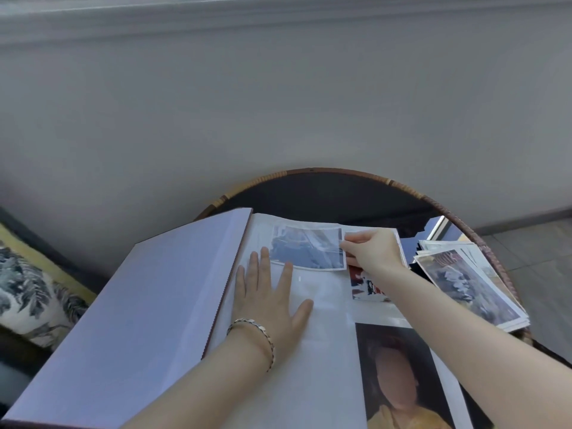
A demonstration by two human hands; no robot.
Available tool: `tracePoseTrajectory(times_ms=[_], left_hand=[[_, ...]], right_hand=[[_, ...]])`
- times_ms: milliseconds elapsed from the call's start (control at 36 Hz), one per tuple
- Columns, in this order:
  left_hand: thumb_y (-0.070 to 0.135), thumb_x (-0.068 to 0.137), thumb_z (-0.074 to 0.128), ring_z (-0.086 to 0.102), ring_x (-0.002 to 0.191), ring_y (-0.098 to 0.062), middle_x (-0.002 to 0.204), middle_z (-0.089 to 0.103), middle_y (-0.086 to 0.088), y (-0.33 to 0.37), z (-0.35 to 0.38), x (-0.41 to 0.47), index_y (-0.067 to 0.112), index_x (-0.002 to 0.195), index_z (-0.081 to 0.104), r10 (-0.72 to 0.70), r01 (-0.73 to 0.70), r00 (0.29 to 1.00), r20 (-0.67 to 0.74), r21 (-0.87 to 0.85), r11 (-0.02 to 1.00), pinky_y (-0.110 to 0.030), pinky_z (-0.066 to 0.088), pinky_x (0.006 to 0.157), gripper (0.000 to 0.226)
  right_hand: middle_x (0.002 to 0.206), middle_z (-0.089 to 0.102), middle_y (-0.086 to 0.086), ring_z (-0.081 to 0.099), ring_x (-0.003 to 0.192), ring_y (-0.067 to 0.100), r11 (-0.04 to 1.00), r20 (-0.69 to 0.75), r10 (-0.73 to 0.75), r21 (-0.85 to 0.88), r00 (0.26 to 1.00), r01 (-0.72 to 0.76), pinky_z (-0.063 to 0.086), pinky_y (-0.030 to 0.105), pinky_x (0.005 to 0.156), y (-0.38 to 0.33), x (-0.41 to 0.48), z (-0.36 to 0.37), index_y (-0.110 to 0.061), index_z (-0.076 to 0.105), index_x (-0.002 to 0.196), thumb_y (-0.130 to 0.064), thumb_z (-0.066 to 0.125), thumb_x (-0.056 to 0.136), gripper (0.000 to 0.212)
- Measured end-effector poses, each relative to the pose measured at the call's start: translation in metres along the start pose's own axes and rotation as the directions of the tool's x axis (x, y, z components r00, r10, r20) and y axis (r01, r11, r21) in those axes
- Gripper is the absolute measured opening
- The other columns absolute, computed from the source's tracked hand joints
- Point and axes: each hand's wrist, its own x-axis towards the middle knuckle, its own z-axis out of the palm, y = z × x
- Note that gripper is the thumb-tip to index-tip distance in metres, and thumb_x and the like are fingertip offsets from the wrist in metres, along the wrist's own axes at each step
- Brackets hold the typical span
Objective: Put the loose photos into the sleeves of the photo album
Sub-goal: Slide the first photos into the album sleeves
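large open photo album with a pale lilac left leaf and a white, clear-filmed right page, flat on a round dark table with a woven cane rim. left hand laid palm down on the right page close to the spine, fingers straight and spread, gripping nothing, only pressing on the film. fingertips right at the lower left edge of a blue-grey white-bordered photo. thin pale linked bracelet round that wrist.

right hand at the photo's right edge, thumb and forefinger closed in a pinch on it, other fingers curled. photo itself lying at the top of the right page, long side across; whether its left end sits under the film or on top — cannot tell.

just below the right wrist, a small red-and-white photo on the same page, partly hidden by the forearm. at the page's lower right, a big dark portrait photo.

right of the album, on the table near the rim, a fanned stack of loose photos — well apart from both hands. far left, off the table, a leaf-print cushion in black and white with yellow edging.
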Motion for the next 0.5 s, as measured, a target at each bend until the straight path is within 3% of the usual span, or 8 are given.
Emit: tracePoseTrajectory(times_ms=[83, 167, 222, 278, 389, 500], left_hand=[[0.059, 0.094, 0.016, -0.033, 0.137, -0.027, 0.149, -0.035, -0.01, 0.0, 0.0, 0.0, 0.028, 0.148, -0.015, 0.003, -0.003, 1.0, -0.006, -0.013, 1.0, -0.041, -0.019, 0.11, 0.069], [0.059, 0.094, 0.016, -0.033, 0.137, -0.028, 0.149, -0.034, -0.01, 0.0, 0.0, 0.0, 0.027, 0.148, -0.014, 0.003, -0.003, 1.0, 0.001, -0.011, 1.0, -0.042, -0.019, 0.111, 0.07], [0.059, 0.094, 0.016, -0.033, 0.137, -0.028, 0.15, -0.034, -0.011, 0.0, 0.0, 0.001, 0.027, 0.148, -0.013, 0.003, -0.003, 1.0, 0.004, -0.016, 1.0, -0.043, -0.018, 0.111, 0.069], [0.059, 0.094, 0.016, -0.033, 0.137, -0.029, 0.15, -0.034, -0.011, 0.0, -0.001, 0.0, 0.028, 0.149, -0.011, 0.001, 0.0, 1.0, 0.006, -0.028, 1.0, -0.042, -0.018, 0.111, 0.069], [0.061, 0.093, 0.017, -0.034, 0.136, -0.033, 0.148, -0.035, -0.017, 0.001, -0.001, -0.001, 0.037, 0.148, -0.003, -0.024, 0.025, 1.0, 0.02, -0.074, 0.997, -0.039, -0.02, 0.11, 0.064], [0.063, 0.092, 0.017, -0.034, 0.135, -0.034, 0.146, -0.036, -0.019, 0.001, -0.003, -0.001, 0.04, 0.148, -0.003, -0.036, 0.039, 0.999, 0.032, -0.096, 0.995, -0.039, -0.019, 0.11, 0.063]], right_hand=[[0.09, 0.068, 0.008, 0.068, 0.071, 0.019, 1.0, 0.012, 0.001, -0.009, 1.0, 0.0, 0.057, 0.034, 0.061, 0.0, -0.002, 0.004, -0.009, 0.069, 0.092, -0.011, 0.07, 0.084, 0.008], [0.072, 0.065, 0.006, 0.057, 0.054, 0.019, 0.994, 0.043, -0.03, -0.1, 0.999, 0.034, 0.047, 0.031, 0.049, 0.0, -0.003, 0.004, -0.009, 0.068, 0.079, -0.01, 0.065, 0.087, 0.008], [0.078, 0.07, 0.015, 0.065, 0.061, 0.026, 0.987, 0.073, -0.018, -0.155, 0.997, 0.03, 0.057, 0.038, 0.062, -0.005, -0.004, 0.002, 0.004, 0.07, 0.084, -0.013, 0.06, 0.089, 0.021], [0.081, 0.069, 0.02, 0.069, 0.071, 0.028, 0.987, 0.087, 0.0, -0.158, 0.996, 0.014, 0.058, 0.043, 0.075, -0.013, -0.005, -0.002, 0.01, 0.067, 0.089, -0.019, 0.06, 0.089, 0.03], [0.082, 0.069, 0.02, 0.069, 0.074, 0.029, 0.989, 0.129, 0.063, -0.137, 0.99, -0.045, 0.058, 0.044, 0.077, -0.021, -0.004, -0.005, 0.01, 0.064, 0.093, -0.018, 0.068, 0.084, 0.03], [0.099, 0.066, 0.029, 0.068, 0.087, 0.038, 0.975, 0.113, 0.097, -0.212, 0.989, -0.071, 0.056, 0.051, 0.079, -0.022, -0.002, -0.002, 0.014, 0.061, 0.105, -0.019, 0.074, 0.078, 0.044]])
